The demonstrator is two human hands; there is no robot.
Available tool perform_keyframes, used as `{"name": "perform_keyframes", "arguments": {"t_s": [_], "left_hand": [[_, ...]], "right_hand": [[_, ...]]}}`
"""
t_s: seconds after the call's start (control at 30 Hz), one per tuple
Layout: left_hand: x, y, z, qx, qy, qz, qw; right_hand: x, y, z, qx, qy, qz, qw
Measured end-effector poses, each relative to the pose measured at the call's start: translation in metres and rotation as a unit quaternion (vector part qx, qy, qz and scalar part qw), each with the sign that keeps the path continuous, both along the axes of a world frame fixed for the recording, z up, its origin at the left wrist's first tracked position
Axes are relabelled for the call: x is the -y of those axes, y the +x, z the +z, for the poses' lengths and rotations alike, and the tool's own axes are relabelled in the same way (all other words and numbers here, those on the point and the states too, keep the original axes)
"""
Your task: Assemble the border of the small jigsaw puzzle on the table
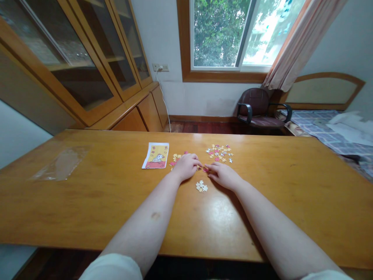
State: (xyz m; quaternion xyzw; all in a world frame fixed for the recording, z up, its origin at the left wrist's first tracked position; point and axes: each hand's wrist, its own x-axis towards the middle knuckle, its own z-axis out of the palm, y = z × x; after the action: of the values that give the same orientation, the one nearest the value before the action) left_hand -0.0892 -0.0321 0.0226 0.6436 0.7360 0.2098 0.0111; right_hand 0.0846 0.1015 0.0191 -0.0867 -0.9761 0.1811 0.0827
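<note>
Near the middle of the wooden table, my left hand [188,165] rests over yellow and pink puzzle pieces [176,156], hiding some of them. Its fingers bend toward a few small pieces between the hands; whether they grip one is too small to tell. My right hand [223,175] is just to the right, its fingertips at a pink piece [205,170]. A loose pile of mixed pieces [220,152] lies beyond my right hand. Closer to me sits a small cluster of pale pieces [201,186]. The picture card [156,156], showing a white cartoon animal, lies left of my left hand.
A clear plastic bag [62,163] lies on the left of the wooden table [122,202]. Beyond the table are a glass-door cabinet [96,50] at left, a dark armchair [258,107], and a bed [329,124] at right. A white cord hangs from a wall socket.
</note>
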Motion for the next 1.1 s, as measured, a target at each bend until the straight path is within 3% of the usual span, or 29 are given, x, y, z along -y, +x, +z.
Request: {"name": "perform_keyframes", "arguments": {"t_s": [0.07, 0.13, 0.33, 0.5, 0.63, 0.83, 0.97, 1.1], "left_hand": [[0.000, 0.002, -0.001, -0.011, -0.020, -0.054, 0.998], [0.000, 0.003, -0.002, -0.016, -0.037, -0.071, 0.997], [-0.002, 0.001, -0.002, -0.009, -0.039, 0.010, 0.999], [-0.003, 0.000, -0.002, 0.004, -0.023, 0.036, 0.999], [-0.003, 0.001, -0.003, 0.002, -0.006, 0.057, 0.998], [-0.003, 0.001, 0.000, 0.011, 0.001, 0.065, 0.998], [-0.003, 0.001, 0.000, 0.021, -0.001, 0.070, 0.997], [-0.003, 0.001, 0.000, 0.028, 0.001, 0.084, 0.996]], "right_hand": [[-0.002, 0.002, 0.004, 0.001, -0.001, -0.029, 1.000], [-0.002, 0.004, 0.009, 0.007, -0.009, -0.044, 0.999], [0.018, 0.003, 0.016, 0.031, -0.092, 0.061, 0.993], [0.028, -0.001, 0.013, 0.048, -0.109, 0.085, 0.989], [0.027, -0.003, 0.008, 0.039, -0.153, 0.066, 0.985], [0.014, 0.000, 0.007, 0.042, -0.256, -0.019, 0.966], [-0.001, 0.005, 0.010, -0.023, -0.114, -0.088, 0.989], [-0.011, 0.006, 0.007, -0.009, -0.008, -0.049, 0.999]]}}
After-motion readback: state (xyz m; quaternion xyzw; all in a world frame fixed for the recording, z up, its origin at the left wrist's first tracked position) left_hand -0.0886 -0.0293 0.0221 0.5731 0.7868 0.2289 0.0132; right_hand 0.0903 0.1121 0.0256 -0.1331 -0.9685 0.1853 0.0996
